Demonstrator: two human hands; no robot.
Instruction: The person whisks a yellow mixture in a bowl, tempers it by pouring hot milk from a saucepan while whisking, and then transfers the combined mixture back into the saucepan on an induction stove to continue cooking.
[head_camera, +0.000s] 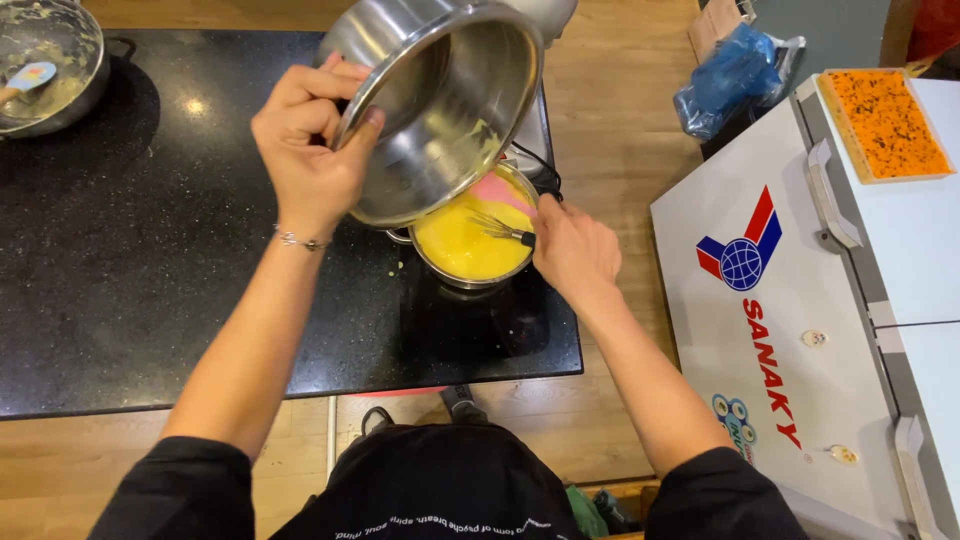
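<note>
Steel pots and a yellow batter fill the middle of the black speckled stone countertop. At the far left corner sits a round metal pan smeared with pale batter, a pale blue spatula resting inside it. Moving right, the left hand, with a thin silver bracelet at the wrist, is closed around the rim of a large shiny stainless steel pot, thumb inside the rim and fingers outside. That pot is lifted off the counter and tilted steeply, its mouth facing down and to the right, with streaks of pale batter on its inner wall. Just below its lip stands a smaller steel saucepan on the counter, filled with smooth bright yellow batter. A wire whisk dips into the batter, its black handle gripped in the closed right hand, which rests just beside the saucepan's right rim. Beyond the counter's right edge is a wooden floor, then a crumpled blue plastic bag. At the far right stands a white chest freezer, and on its lid lies a rectangular orange slab speckled with dark bits.
</note>
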